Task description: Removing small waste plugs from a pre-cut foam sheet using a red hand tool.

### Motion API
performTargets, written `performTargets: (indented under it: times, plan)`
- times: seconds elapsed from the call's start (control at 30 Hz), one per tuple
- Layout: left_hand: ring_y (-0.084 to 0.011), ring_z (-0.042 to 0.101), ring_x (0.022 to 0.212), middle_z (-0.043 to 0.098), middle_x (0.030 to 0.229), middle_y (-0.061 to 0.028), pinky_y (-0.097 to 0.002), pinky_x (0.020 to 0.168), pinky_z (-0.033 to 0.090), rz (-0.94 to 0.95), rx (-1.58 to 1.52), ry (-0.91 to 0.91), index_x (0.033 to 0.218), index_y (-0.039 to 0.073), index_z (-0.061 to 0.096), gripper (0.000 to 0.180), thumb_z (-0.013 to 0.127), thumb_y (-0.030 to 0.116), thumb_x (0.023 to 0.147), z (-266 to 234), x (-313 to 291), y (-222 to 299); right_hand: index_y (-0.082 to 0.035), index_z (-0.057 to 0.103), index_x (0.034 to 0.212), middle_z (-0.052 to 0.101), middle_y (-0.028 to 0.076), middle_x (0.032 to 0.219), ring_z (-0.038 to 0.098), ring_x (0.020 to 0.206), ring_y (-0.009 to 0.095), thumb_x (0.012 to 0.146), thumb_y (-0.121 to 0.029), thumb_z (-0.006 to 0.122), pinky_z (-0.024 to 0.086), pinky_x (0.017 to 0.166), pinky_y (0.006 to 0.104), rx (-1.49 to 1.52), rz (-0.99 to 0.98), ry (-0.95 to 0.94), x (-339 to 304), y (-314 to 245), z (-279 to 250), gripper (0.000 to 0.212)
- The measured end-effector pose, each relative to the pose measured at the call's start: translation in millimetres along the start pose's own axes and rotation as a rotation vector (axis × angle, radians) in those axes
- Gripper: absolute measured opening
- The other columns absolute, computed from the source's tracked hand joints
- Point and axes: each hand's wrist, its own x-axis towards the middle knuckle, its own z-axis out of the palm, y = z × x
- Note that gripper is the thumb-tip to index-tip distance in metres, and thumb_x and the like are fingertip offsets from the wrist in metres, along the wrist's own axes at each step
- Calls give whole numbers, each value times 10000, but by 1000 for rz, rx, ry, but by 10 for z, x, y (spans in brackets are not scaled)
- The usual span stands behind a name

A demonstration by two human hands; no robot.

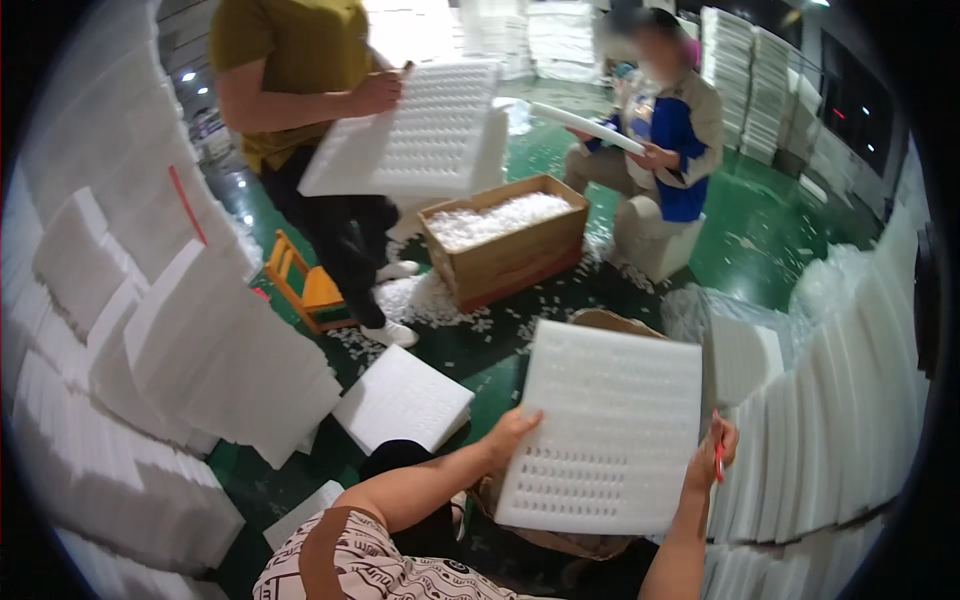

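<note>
A white foam sheet (pixel 615 410) with rows of small slots is held up in front of me. Dark openings show in its lower rows, while the upper rows look paler. My left hand (pixel 512 438) grips the sheet's left edge, thumb on its face. Beside the right edge, my right hand (pixel 712 455) is closed around a slim red tool (pixel 719 462) whose exact kind I cannot make out. Under the sheet, part of a brown container (pixel 615 320) shows at the top; the rest of it is hidden.
Foam bits fill a cardboard box (pixel 515 280) ahead and litter the green floor. A standing person (pixel 290 90) holds another slotted sheet (pixel 420 130); a seated person (pixel 670 130) holds one too. Foam stacks (pixel 220 350) rise on both sides. An orange chair (pixel 320 290) stands left.
</note>
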Motion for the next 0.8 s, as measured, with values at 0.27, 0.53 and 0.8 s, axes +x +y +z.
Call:
performTargets:
  times: [0.27,0.53,0.8]
  plan:
    - [-258,586,976,570,1164,-210,-395,868,464,-69,-246,-54,1258,-19,471,532,456,397,927,46,-237,454,-17,549,996,569,56,909,517,794,142,950,-263,453,431,745,253,21,303,-241,-106,-145,82,267]
    - [-277,439,1259,430,1411,-58,-447,1059,323,-827,-388,-126,1405,234,377,593,378,564,912,322,-380,88,11,546,1057,542,17,851,474,743,88,963,-314,472,408,686,222,-10,449,-332,-192,159,168,346]
    - [-262,451,1246,436,1402,-89,-398,1059,330,-762,-669,-299,1380,149,413,489,381,390,956,337,-882,358,37,555,1075,532,-8,782,443,675,67,949,-275,521,387,621,206,-150,399,-217,-64,46,186,338]
